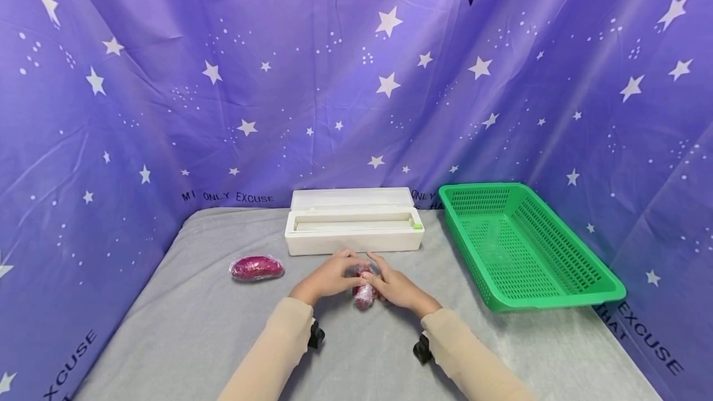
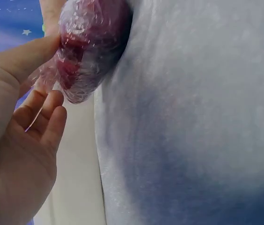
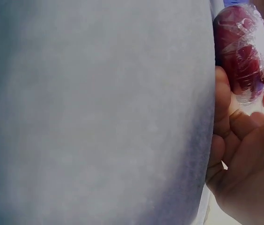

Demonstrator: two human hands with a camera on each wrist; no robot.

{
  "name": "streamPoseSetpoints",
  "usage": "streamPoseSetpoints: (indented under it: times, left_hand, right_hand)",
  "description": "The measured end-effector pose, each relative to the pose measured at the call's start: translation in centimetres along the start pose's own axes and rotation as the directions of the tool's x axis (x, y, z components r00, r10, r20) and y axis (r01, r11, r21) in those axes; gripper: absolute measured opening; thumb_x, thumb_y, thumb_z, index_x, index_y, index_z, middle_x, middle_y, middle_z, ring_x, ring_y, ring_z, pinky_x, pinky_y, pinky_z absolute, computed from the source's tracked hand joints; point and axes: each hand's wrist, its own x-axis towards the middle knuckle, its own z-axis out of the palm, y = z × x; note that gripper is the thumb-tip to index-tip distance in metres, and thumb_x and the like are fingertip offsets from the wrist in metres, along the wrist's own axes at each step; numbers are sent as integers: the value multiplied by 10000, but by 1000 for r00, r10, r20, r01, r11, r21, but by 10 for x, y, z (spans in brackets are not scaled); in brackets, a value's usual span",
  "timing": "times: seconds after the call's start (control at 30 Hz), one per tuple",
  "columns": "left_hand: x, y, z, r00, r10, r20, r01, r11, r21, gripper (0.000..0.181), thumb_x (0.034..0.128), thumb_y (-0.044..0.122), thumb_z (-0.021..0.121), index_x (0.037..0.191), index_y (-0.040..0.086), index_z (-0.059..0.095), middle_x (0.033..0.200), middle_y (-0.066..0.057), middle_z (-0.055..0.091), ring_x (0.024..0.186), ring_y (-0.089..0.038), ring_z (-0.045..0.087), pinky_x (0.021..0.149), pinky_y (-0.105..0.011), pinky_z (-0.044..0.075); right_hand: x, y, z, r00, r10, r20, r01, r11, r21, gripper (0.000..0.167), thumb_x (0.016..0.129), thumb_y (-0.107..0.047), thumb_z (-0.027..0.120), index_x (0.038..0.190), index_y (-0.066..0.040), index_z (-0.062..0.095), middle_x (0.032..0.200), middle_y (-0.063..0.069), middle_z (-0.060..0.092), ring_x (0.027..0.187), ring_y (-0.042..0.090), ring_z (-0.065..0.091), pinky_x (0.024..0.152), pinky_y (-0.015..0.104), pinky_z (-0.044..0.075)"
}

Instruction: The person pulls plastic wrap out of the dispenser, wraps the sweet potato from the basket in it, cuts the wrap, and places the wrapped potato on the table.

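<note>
Between the two hands on the table is a purple-red, oblong, sweet-potato-like piece wrapped in clear cling film. My left hand reaches in from the left, thumb against the wrapped piece. In the left wrist view, loose film at its end lies between that thumb and the curled fingers. From the other side, my right hand holds the piece, with its thumb and fingers around it in the right wrist view. A similar film-wrapped piece lies farther left, apart from both hands.
Behind the hands stands a white cling-film dispenser box, its lid raised and a small green slider at its right end. A green perforated basket is at right. Purple star-printed cloth surrounds the grey-covered table.
</note>
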Motion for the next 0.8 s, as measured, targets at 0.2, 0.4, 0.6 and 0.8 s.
streamPoseSetpoints:
  times: [0.2, 0.4, 0.6, 0.8]
  left_hand:
    - [-1, -1, 5, 996, -46, -78, 36, 992, -125, 530, 904, 226, 771, 1356, 84, 533, 1180, -42, 624, 1082, -181, 597, 970, -391, 492]
    - [-6, -7, 11, 980, -136, -147, 108, 977, -186, 677, 855, 324, 814, 1387, 46, 501, 1269, -97, 565, 1077, -221, 609, 943, -393, 517]
    - [-9, -11, 14, 973, -141, -182, 108, 978, -178, 481, 857, 364, 803, 1228, 86, 672, 1121, -20, 630, 1039, -199, 626, 933, -367, 525]
    - [-11, -12, 14, 968, -108, -226, 76, 986, -146, 396, 846, 323, 818, 1163, 103, 726, 1008, 47, 631, 961, -142, 634, 886, -322, 540]
  right_hand:
    - [-4, 1, -6, 997, 21, 68, -24, 999, 40, 630, 1050, -475, 443, 1599, -249, 235, 717, 56, 612, 644, 172, 581, 673, 379, 483]
    - [-3, 4, -13, 984, 22, 174, -37, 996, 86, 715, 1016, -412, 486, 1618, -198, 165, 814, 65, 629, 718, 176, 593, 663, 343, 487]
    - [-3, 6, -16, 977, -13, 214, -13, 992, 123, 705, 1040, -399, 516, 1613, -185, 165, 865, 74, 632, 760, 181, 597, 670, 333, 480]
    - [-5, 5, -17, 972, -60, 226, 21, 985, 170, 610, 1055, -372, 508, 1585, -247, 233, 913, 89, 628, 796, 211, 594, 671, 330, 483]
